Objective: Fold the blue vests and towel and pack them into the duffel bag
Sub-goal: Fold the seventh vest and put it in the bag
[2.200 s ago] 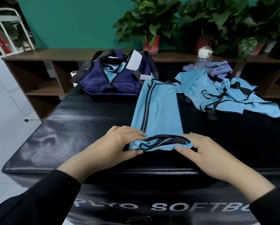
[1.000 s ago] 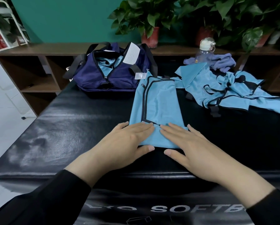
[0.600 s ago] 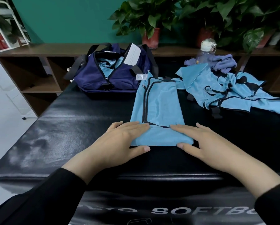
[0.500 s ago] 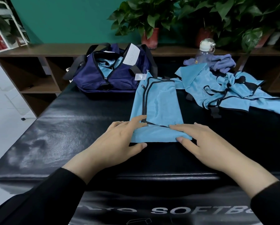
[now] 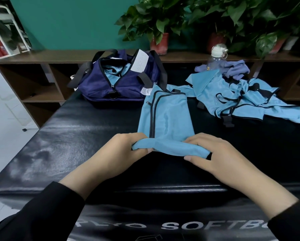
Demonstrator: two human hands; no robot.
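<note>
Two hands at the near end of the vest [image 5: 164,117], no longer flat: half a second back both palms pressed the fold smooth, now left hand [image 5: 126,150] and right hand [image 5: 213,153] curled round the rolled near edge, fingers [image 5: 194,141] over the top, thumbs tucked beneath. Near edge bunched and lifted slightly off the table [image 5: 76,140]; rest of the vest lying flat, a long narrow strip running away toward the bag [image 5: 117,79]. Smoothing apparently done, then; likely the start of the next fold or roll away from the body, shortening the strip to bag size.

Bag at far left of the table, zip open, light blue cloth already showing inside, so seemingly some packing done. Far right: loose heap of vests [image 5: 241,101], unfolded, black trim tangled. Behind the heap, a purple cloth, probably the towel [image 5: 236,68], crumpled beside a bottle [image 5: 215,58]. Shelf [image 5: 41,56] and plants [image 5: 154,16] beyond the table.

Task well short of finished: one vest mid-fold, heap and towel untouched. Thin, slippery-looking fabric; some risk of earlier folds sliding apart if the edge is lifted unevenly.
</note>
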